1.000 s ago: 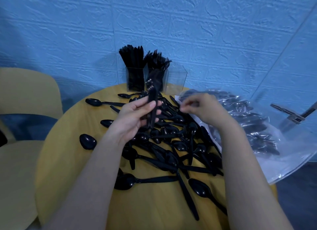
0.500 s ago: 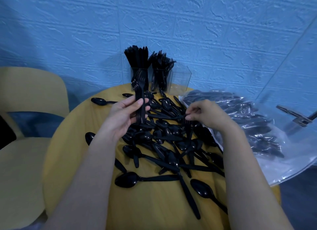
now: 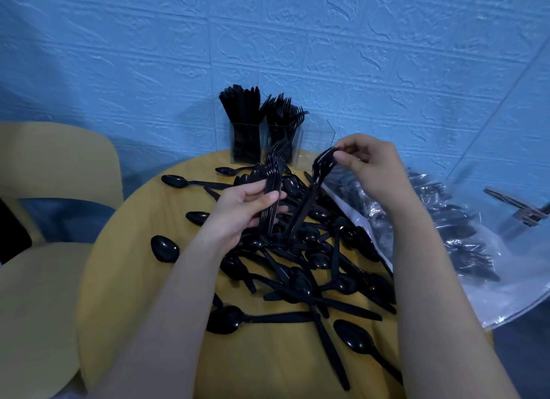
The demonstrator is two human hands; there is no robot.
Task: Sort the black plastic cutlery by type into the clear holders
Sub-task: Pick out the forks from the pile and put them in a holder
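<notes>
A heap of black plastic cutlery [image 3: 300, 258], mostly spoons, covers the round yellow table [image 3: 143, 279]. My left hand [image 3: 244, 211] grips a stacked bundle of forks [image 3: 273, 178], tines pointing up. My right hand [image 3: 372, 169] pinches a single fork [image 3: 309, 196] by its tine end, lifted above the heap with the handle hanging down. At the back edge stand clear holders: the left one [image 3: 245, 142] is packed with knives, the middle one [image 3: 285, 136] with forks, and the right one [image 3: 320, 136] looks see-through with nothing dark in it.
A clear plastic bag [image 3: 464, 229] holding more black cutlery lies at the right, hanging over the table edge. Two yellow chairs [image 3: 44, 190] stand to the left. A blue textured wall is close behind the holders. A metal bracket [image 3: 518, 205] shows at far right.
My right hand has risen from the heap, lifting a fork by its tines. My left hand keeps its bundle of forks and has shifted slightly.
</notes>
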